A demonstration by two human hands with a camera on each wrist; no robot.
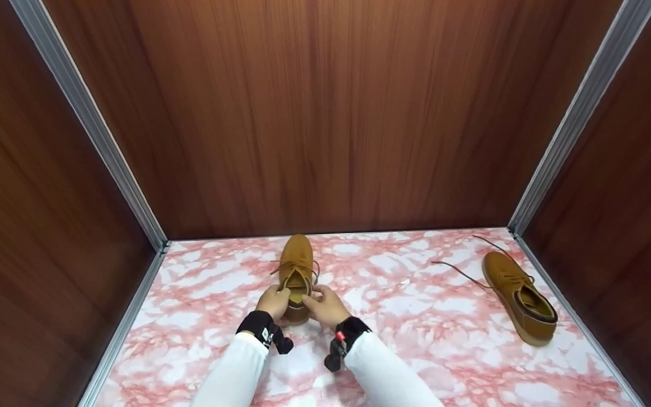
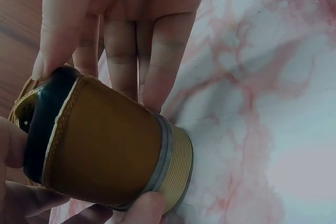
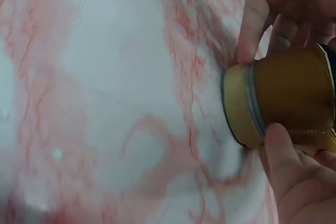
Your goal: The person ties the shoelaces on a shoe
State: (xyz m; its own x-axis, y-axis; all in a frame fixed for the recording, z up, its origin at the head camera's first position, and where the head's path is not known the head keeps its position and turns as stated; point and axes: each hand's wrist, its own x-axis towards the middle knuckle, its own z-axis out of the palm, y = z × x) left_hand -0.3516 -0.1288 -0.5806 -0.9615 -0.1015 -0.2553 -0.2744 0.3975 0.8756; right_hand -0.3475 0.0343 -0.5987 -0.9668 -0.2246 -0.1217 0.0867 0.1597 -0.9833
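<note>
A tan lace-up shoe (image 1: pixel 296 249) stands upright on the floor, toe toward the back wall, its laces loosely crossed at the front. My left hand (image 1: pixel 273 301) holds its left side near the heel, thumb at the dark padded collar. On the opposite side my right hand (image 1: pixel 327 307) grips it likewise, thumb over the opening's edge. The left wrist view shows the shoe's heel (image 2: pixel 105 142) close up between both hands. A left fingertip (image 2: pixel 146 207) lies low by the sole. Seen from the right wrist, the ribbed sole (image 3: pixel 239 106) faces the floor.
A second tan shoe (image 1: pixel 520 297) stands at the right with its long laces spread loose. Pink and white marbled floor (image 1: pixel 201 339) lies beneath. A brown wood-grain wall (image 1: pixel 325 124) rises behind, with side panels and grey metal edge strips (image 1: pixel 99 135).
</note>
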